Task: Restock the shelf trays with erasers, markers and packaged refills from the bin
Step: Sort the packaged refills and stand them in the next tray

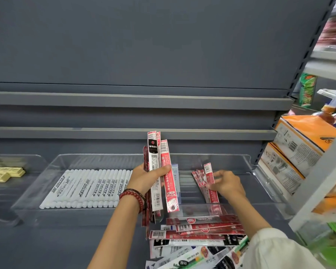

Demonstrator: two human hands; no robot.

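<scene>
The left hand grips a bunch of packs upright over the tray. The right hand pinches a few red packs inside it. They look light, bendy and slippery, so hold them firmly around the middle.

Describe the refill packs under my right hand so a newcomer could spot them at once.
Look at the long clear tray on the grey shelf, white markers filling its left half. In the right half, the right hand pinches a small fan of red refill packs. Unlike the bundle gripped by the left hand or the loose pile before the tray, these sit inside it.
</scene>
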